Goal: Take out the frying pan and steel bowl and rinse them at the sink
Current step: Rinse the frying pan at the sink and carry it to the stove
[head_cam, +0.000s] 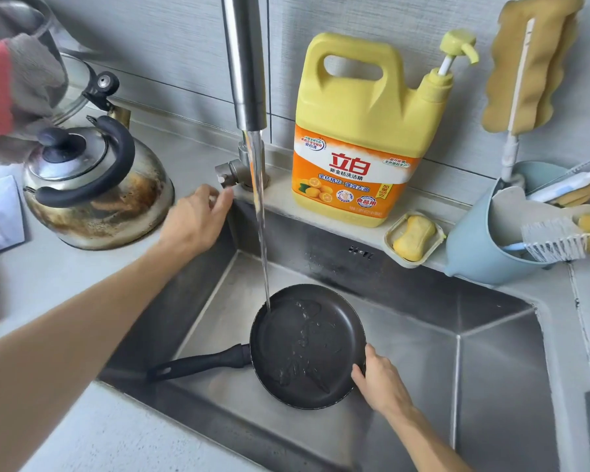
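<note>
Water on, pan under the stream.
Right hand (380, 379) pinches the black round frying pan (307, 345) by its rim in the steel sink (491, 352); left hand (198, 219), fingers loosely spread, seemingly touches the steel tap lever (226, 175).

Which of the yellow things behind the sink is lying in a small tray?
The bar of soap, lying in the small dish on the ledge. The big detergent jug stands upright left of it; the sponge hangs on the wall.
</note>
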### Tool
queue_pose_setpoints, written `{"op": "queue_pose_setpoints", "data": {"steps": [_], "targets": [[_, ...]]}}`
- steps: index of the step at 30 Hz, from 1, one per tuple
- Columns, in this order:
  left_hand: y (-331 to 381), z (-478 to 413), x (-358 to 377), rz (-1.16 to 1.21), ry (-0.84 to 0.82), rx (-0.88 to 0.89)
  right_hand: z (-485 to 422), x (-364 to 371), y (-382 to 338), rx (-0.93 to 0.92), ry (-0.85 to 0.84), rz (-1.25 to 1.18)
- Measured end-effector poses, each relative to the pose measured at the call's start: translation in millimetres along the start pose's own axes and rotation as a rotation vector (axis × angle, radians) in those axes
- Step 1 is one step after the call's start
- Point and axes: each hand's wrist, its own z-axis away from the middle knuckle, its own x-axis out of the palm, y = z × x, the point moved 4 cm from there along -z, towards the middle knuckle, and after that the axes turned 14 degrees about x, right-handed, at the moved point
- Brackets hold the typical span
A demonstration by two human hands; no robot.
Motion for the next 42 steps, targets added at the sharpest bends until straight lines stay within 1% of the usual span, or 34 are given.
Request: {"op": "queue_pose_setpoints", "data": {"steps": [1, 2, 5, 6, 7, 9, 12, 16, 19, 22, 24, 30, 34, 36, 39, 42], "targets": [[-2.9, 17.9, 19.6, -0.01, -0.045, -0.007, 0.2, 0.8, 0.9, 0.004, -0.001, -0.006], [-7.2, 38.7, 46.0, -0.054, -0.165, -0.004, 1.3, 0.9, 0.8, 0.012, -0.005, -0.015], [-24.2, 112.5, 131.2, -0.158, -0.729, -0.074, 3.2, 3.3, 0.3, 0.036, -0.021, -0.048], [-30.2, 132.9, 152.5, -0.162, -0.842, -0.108, 3.0, 3.7, 0.6, 0.04, -0.029, -0.055], [-36.2, 148.5, 167.8, -0.169, -0.906, -0.14, 2.6, 3.8, 0.3, 0.041, -0.032, -0.063], [-43.2, 167.1, 188.8, -0.178, -0.978, -0.16, 1.0, 0.8, 1.1, 0.043, -0.021, -0.07], [-47.9, 171.4, 198.0, -0.116, -1.034, -0.189, 3.2, -7.6, -2.2, 0.011, 0.032, -0.084], [-43.0, 166.9, 198.7, 0.007, -1.004, -0.18, 5.2, -22.6, -3.6, -0.032, 0.099, -0.102], [-42.9, 162.6, 190.1, 0.061, -0.913, -0.173, 2.9, -34.4, -6.6, -0.059, 0.158, -0.15], [-36.7, 154.3, 172.5, 0.082, -0.815, -0.1, 3.0, -42.0, -7.5, -0.06, 0.194, -0.215], [-30.6, 147.8, 155.2, 0.07, -0.748, -0.051, 6.6, -45.1, -8.7, -0.058, 0.203, -0.262], [-12.1, 138.8, 107.9, -0.066, -0.613, 0.12, 24.6, -49.5, -12.5, -0.073, 0.221, -0.406], [10.2, 147.4, 78.2, -0.195, -0.446, 0.258, 38.4, -45.6, -18.6, -0.052, 0.265, -0.466], [18.2, 156.8, 69.1, -0.183, -0.387, 0.295, 42.1, -43.8, -20.5, -0.028, 0.288, -0.47], [28.4, 166.6, 61.4, -0.163, -0.347, 0.314, 44.0, -45.5, -19.2, 0.013, 0.314, -0.452], [42.4, 163.1, 54.5, -0.232, -0.312, 0.346, 41.1, -49.1, -16.7, -0.003, 0.294, -0.435]]}}
